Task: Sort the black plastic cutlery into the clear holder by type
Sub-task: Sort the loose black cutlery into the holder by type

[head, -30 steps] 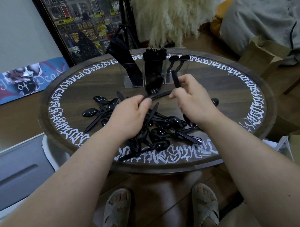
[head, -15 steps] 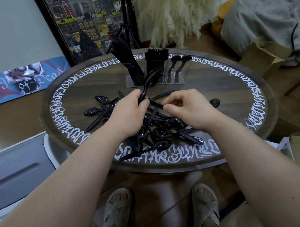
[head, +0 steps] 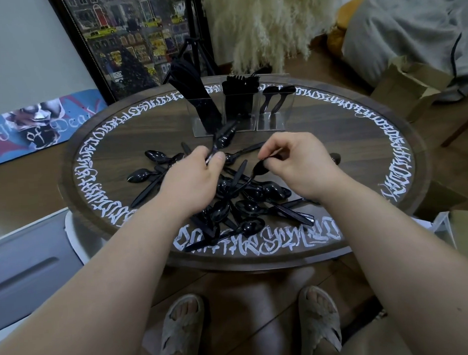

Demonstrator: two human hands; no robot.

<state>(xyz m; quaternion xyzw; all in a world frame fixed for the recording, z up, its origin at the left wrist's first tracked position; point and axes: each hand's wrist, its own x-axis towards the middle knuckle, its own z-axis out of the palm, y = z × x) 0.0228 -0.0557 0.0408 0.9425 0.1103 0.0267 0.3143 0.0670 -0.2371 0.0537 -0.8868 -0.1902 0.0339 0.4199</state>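
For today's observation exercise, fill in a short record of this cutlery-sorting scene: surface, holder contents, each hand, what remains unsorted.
surface: round table with white lettering
holder: clear holder, three compartments holding knives, forks, spoons
left hand: grips spoons
right hand: pinches one spoon
unsorted: pile of spoons on table

round table (head: 380,156) | loose black spoons (head: 251,207) piled | clear holder (head: 276,122) far side

left hand (head: 194,176): curled, pinching (thumb up) | right hand (head: 297,162): curled, fingertips pinching | both forearms extended forward
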